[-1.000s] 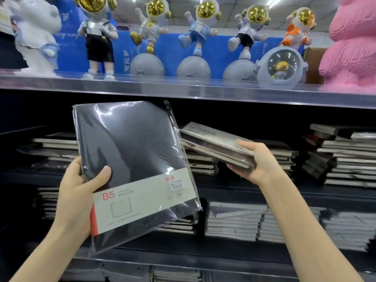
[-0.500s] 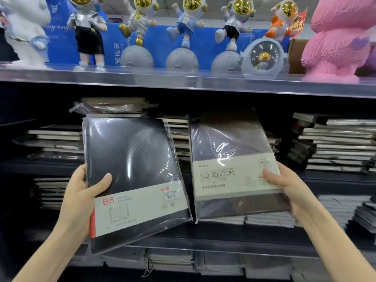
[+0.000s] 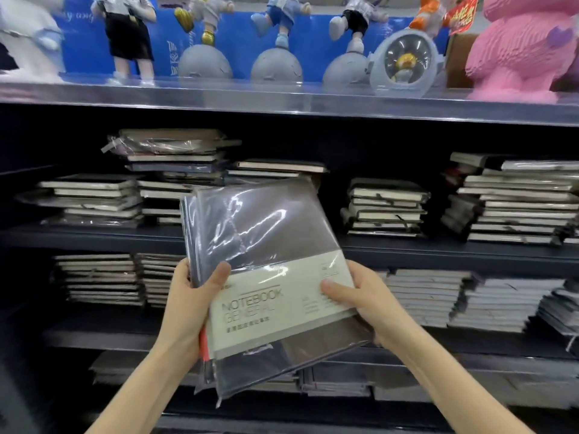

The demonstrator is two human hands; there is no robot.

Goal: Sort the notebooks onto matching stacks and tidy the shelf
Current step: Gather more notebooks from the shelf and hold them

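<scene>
2 wrapped notebooks are held together as one pair, mid-frame, tilted a little to the left. the front one is a brown plastic-wrapped notebook with a cream band [image 3: 266, 239] that reads "notebook general". tucked right behind it is a dark plastic-wrapped notebook with a red-orange strip [image 3: 247, 374], peeking out at the lower left and along the left edge.

the left hand [image 3: 188, 305] grips the pair's left edge, thumb lying on the front cover. the right hand [image 3: 360, 302] grips the right edge, thumb on the cream band.

the pair is up in front of a dark shelf board [image 3: 438, 249]. behind it are messy stacks of dark-covered notebooks [image 3: 385, 208], with more stacks of notebooks [image 3: 97, 277] on the shelf below. across the top of the frame stand grey-based astronaut figurines [image 3: 275, 64], and a pink blocky figure [image 3: 526, 48] sits upper right.
</scene>
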